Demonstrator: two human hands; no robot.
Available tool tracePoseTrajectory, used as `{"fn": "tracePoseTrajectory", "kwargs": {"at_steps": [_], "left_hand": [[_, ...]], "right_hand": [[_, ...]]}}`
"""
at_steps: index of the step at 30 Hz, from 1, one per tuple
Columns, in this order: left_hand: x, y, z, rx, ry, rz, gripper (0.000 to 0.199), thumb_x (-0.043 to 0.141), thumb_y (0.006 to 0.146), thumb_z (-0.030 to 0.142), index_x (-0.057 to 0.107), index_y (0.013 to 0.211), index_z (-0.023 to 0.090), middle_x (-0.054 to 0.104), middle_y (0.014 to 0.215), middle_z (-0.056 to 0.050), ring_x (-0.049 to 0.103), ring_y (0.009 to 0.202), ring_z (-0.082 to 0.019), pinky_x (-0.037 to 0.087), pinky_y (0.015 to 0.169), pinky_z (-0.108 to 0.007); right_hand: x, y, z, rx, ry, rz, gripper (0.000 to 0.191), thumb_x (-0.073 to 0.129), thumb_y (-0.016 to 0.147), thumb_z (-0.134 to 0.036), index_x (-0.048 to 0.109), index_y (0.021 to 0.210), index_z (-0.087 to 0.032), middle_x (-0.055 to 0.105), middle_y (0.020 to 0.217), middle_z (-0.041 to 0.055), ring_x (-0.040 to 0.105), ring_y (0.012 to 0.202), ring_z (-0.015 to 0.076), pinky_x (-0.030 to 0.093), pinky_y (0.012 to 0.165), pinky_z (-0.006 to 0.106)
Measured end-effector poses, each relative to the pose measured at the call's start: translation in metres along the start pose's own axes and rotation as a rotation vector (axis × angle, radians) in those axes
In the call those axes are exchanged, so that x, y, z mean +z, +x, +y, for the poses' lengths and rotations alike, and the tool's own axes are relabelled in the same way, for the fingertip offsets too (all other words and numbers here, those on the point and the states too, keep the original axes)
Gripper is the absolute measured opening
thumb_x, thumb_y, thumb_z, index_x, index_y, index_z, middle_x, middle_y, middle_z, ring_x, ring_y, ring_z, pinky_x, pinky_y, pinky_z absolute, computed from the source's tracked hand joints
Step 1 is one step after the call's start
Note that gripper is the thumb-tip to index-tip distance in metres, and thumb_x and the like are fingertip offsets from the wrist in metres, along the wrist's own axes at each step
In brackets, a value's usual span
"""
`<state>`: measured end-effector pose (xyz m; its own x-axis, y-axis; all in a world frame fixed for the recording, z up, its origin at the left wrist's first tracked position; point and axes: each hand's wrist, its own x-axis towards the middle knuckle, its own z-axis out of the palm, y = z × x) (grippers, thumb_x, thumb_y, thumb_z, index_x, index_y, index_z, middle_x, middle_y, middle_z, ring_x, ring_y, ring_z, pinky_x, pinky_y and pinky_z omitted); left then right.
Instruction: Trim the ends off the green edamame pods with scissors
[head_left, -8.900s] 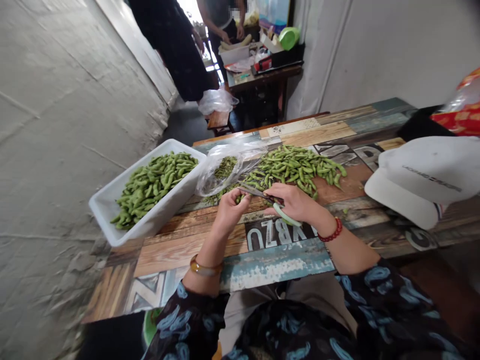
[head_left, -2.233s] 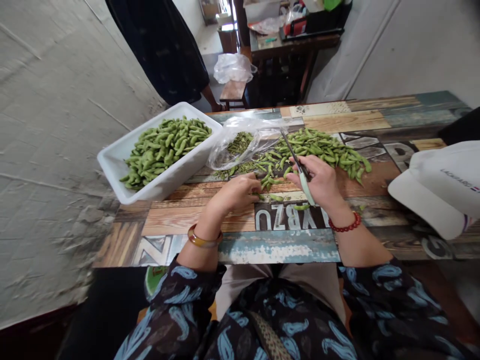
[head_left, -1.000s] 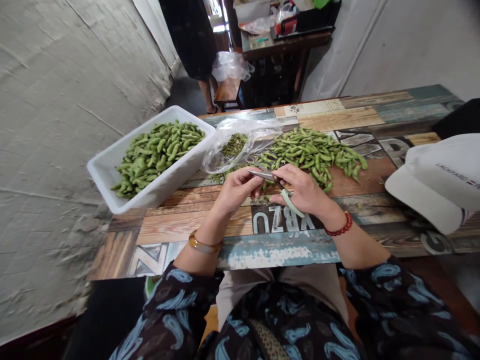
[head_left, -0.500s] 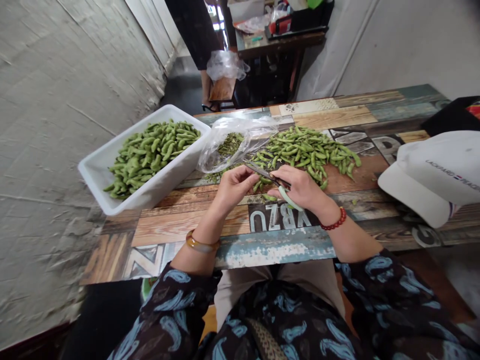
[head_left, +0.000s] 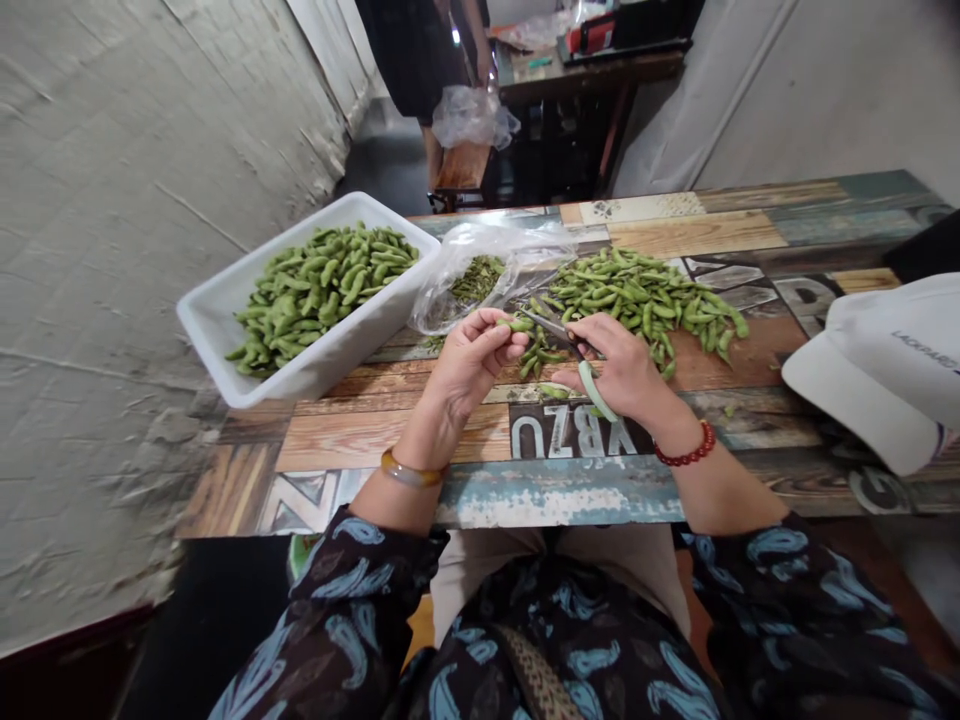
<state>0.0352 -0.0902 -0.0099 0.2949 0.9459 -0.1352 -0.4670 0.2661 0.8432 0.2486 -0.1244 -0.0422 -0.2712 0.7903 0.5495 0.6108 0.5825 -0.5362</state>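
Note:
Between the thumb and fingers of my left hand (head_left: 480,360) is a green edamame pod (head_left: 516,325), its tip pointing right. My right hand (head_left: 619,365) grips a pair of scissors (head_left: 551,325) with pale green handles, the blades reaching left to the pod. Behind my right hand spreads a pile of edamame pods (head_left: 637,290) on the patterned table (head_left: 397,430). A clear plastic bag (head_left: 442,290) with small green trimmings (head_left: 478,280) lies beyond my left hand. Farther left, a white tub (head_left: 360,345) holds many pods.
A white cap (head_left: 885,370) lies at the right of the table, with a dark item (head_left: 930,250) behind it. A wall (head_left: 97,300) runs along the left. Past the table, a person (head_left: 420,60) stands by a wooden stool (head_left: 463,168) with a plastic bag on it.
The scissors have drawn a little away from my left fingers, and a pod now shows in them. The view has shifted slightly left. The person behind has an arm by the stool's bag.

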Motion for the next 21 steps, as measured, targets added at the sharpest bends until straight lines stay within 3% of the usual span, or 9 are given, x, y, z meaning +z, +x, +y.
{"fn": "tracePoseTrajectory", "kwargs": {"at_steps": [6, 13, 21], "left_hand": [[0.001, -0.002, -0.005, -0.021, -0.039, -0.051, 0.024, 0.081, 0.07, 0.017, 0.061, 0.083, 0.015, 0.069, 0.072, 0.001, 0.067, 0.065, -0.007, 0.056, 0.062, -0.015], [0.003, -0.003, -0.019, -0.093, -0.012, -0.115, 0.033, 0.086, 0.065, 0.024, 0.059, 0.082, 0.015, 0.067, 0.07, 0.002, 0.063, 0.058, -0.007, 0.054, 0.059, -0.018], [0.003, -0.003, -0.019, -0.034, 0.021, -0.128, 0.028, 0.084, 0.068, 0.022, 0.059, 0.079, 0.015, 0.069, 0.075, 0.001, 0.062, 0.057, -0.006, 0.053, 0.059, -0.018]], "right_hand": [[0.003, -0.002, -0.001, -0.009, 0.014, -0.073, 0.055, 0.075, 0.079, -0.05, 0.06, 0.124, -0.023, 0.062, 0.108, 0.0102, 0.063, 0.089, 0.0248, 0.057, 0.08, 0.039], [0.003, -0.001, -0.003, -0.024, 0.04, -0.056, 0.054, 0.073, 0.08, -0.052, 0.059, 0.123, -0.023, 0.061, 0.108, 0.01, 0.062, 0.091, 0.0252, 0.056, 0.08, 0.04], [0.0, -0.001, -0.003, -0.005, 0.064, -0.08, 0.046, 0.067, 0.085, -0.054, 0.061, 0.118, -0.022, 0.061, 0.102, 0.0089, 0.058, 0.074, 0.0202, 0.054, 0.067, 0.035]]}}
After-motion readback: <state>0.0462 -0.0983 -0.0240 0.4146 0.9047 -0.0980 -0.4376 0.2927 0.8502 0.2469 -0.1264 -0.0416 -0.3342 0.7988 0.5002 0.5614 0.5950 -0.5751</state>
